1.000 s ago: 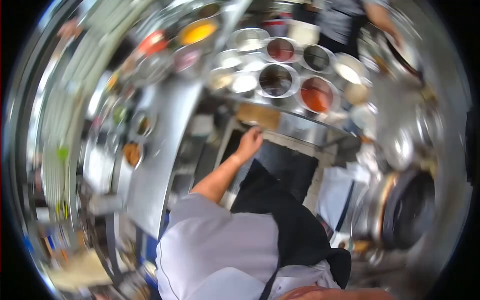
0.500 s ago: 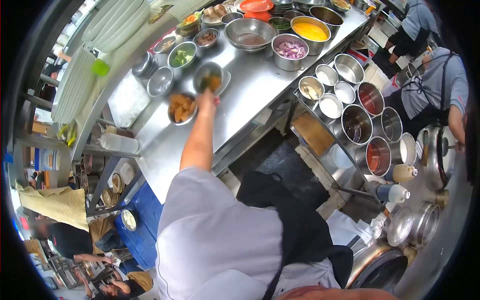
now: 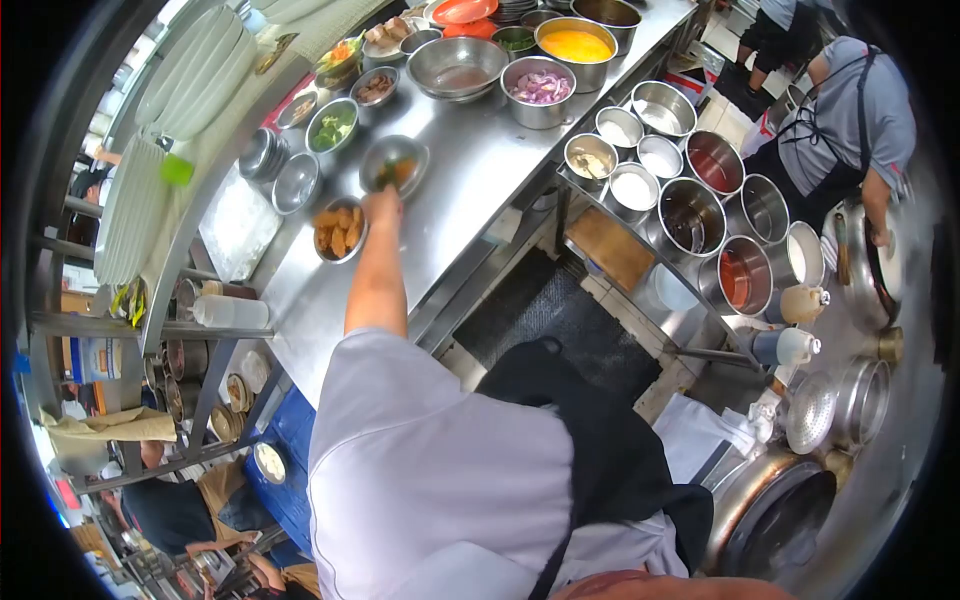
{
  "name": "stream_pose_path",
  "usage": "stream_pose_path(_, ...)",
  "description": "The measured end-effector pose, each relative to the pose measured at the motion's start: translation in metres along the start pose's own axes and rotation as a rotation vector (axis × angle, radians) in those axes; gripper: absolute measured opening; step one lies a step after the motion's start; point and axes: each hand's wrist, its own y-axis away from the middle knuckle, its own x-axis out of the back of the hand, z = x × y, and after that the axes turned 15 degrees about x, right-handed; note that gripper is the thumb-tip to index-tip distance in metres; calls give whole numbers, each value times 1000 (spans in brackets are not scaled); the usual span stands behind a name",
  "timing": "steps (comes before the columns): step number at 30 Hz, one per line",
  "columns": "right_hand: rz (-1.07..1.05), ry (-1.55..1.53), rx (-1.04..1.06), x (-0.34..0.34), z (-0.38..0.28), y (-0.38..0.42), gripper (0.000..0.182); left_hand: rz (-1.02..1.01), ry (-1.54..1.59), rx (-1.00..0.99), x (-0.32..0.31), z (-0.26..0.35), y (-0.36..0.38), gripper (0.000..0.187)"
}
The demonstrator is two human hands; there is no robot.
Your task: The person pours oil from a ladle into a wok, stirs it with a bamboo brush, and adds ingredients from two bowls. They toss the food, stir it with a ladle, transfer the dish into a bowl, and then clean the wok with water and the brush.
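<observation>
My left hand [image 3: 381,205] is at the near rim of a metal bowl [image 3: 412,154] on the steel counter, its fingers closed on the rim. Blurred orange and green pieces [image 3: 398,172] show inside it. Just left of my wrist sits a small bowl with orange-brown chunks [image 3: 340,232]. Farther left stand a bare metal bowl [image 3: 297,184] and a bowl of green pieces [image 3: 332,126]. My right hand is out of frame; only a strip of bare skin shows along the bottom edge.
Along the counter's back stand a wide metal bowl [image 3: 457,68], a pot of chopped purple onion [image 3: 540,88] and a pot of yellow liquid [image 3: 578,46]. Several sauce pots [image 3: 693,217] crowd a right-hand rack. Stacked white plates [image 3: 130,215] line the left shelf. A co-worker [image 3: 845,110] works at right.
The view has shifted, so the counter sits farther left. My left hand stays at the bowl, whose contents look more blurred. The co-worker's arm at right has moved slightly over the large pan.
</observation>
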Motion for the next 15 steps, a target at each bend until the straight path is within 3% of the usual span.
stream_pose_path(4, 42, -48, -39, 9, 13, 6, 25, 105, -150, -38, -1, 6, -16, 26)
stream_pose_path(7, 90, -107, -65, 30, 29, 11, 22, 5, 185, 6, -3, 14, -11, 24)
stream_pose_path(9, 154, -179, -101, 53, 52, 23, 20, -58, 196, -71, 5, 12, -20, 23)
stream_pose_path(10, 198, -233, -120, 69, 68, 34, 19, -109, 234, -132, 6, 14, -25, 23)
stream_pose_path(11, 244, -299, -133, 78, 87, 48, 19, -189, 206, -140, 8, 7, -83, 25)
stream_pose_path(12, 267, -389, -118, 83, 106, 47, 18, -268, 178, -148, 2, 19, -40, 27)
stream_pose_path(13, 293, -463, -103, 87, 125, 51, 17, -300, 163, -304, -1, 21, 8, 31)
stream_pose_path(14, 339, -496, -70, 99, 142, 61, 16, -504, 116, -394, -5, 21, -19, 32)
stream_pose_path(15, 395, -285, -126, 97, 161, 64, 24, -631, 13, -489, -21, 29, 29, 28)
